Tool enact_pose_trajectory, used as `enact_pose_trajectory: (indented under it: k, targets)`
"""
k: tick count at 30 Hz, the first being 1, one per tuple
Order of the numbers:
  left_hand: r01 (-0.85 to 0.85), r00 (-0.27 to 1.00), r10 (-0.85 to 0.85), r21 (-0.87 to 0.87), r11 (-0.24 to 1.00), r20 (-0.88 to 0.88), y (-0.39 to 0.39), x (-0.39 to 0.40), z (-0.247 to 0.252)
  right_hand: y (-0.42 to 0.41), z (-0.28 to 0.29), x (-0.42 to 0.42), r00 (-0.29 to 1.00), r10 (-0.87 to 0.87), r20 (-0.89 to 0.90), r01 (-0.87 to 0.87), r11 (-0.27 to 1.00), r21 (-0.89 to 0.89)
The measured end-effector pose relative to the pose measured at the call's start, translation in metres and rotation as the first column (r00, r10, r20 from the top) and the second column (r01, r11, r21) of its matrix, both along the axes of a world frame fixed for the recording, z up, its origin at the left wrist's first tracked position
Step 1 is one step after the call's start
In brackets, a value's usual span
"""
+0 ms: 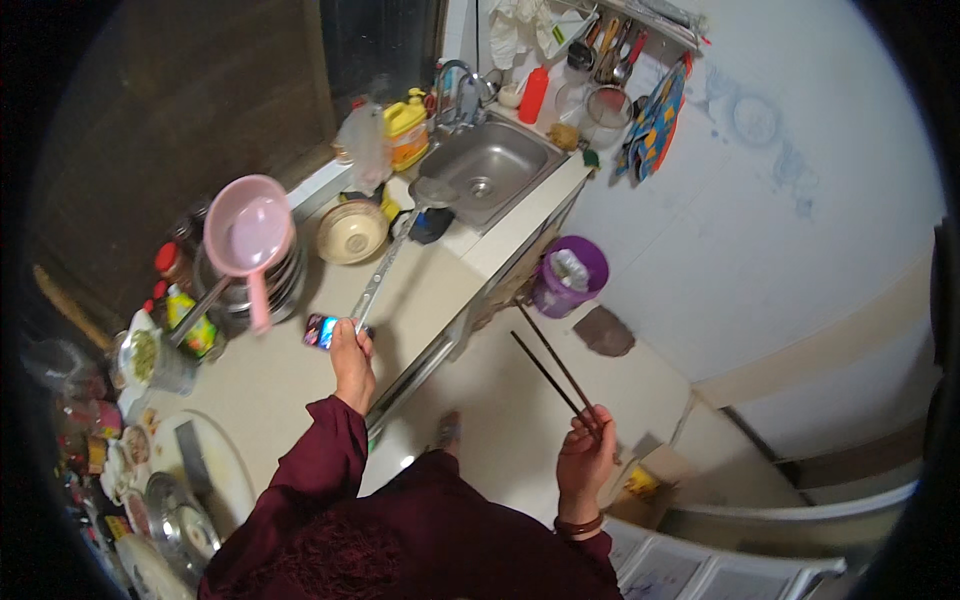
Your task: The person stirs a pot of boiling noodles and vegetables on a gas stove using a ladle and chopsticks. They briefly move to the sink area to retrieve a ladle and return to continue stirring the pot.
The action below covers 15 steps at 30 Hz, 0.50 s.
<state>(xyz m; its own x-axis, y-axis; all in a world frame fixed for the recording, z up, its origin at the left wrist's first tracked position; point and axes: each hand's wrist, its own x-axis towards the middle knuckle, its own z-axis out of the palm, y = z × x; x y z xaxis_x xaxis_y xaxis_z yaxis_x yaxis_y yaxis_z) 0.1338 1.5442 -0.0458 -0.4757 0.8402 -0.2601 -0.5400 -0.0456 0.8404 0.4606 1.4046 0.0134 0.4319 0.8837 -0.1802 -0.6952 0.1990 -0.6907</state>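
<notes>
My left hand (352, 364) grips the handle end of a long metal ladle (386, 266) above the counter. The bowl of the ladle points away from me, at the near left corner of the steel sink (491, 161). Beneath the ladle handle, partly covered by my fingers, lies a phone (319, 331) with a lit screen. Out to the right, over the floor, my right hand (587, 454) holds a pair of dark chopsticks (559, 367), their tips apart and aimed forward. A cream bowl (352, 232) stands on the counter left of the ladle.
A pink dipper (249, 225) rests on stacked metal pots at the left. Near the sink stand a yellow detergent jug (406, 131) and a red squeeze bottle (533, 95). A purple bucket (559, 294) sits on the floor. A cleaver (193, 457) lies on a round cutting board (229, 465).
</notes>
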Motion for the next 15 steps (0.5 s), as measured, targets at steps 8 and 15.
enact_pose_trajectory:
  k: [8, 15]
  targets:
    - [-0.014, 0.998, 0.011, -0.045, 0.999, -0.069, 0.233, 0.055, -0.104, 0.154, 0.045, 0.037, 0.992, -0.126, 0.023, 0.125, 0.991, 0.041]
    - [-0.150, 0.932, 0.108, -0.096, 0.984, -0.345, 0.358, 0.098, -0.169, 0.216, 0.059, 0.046, 0.976, -0.160, 0.150, 0.165, 0.986, -0.017]
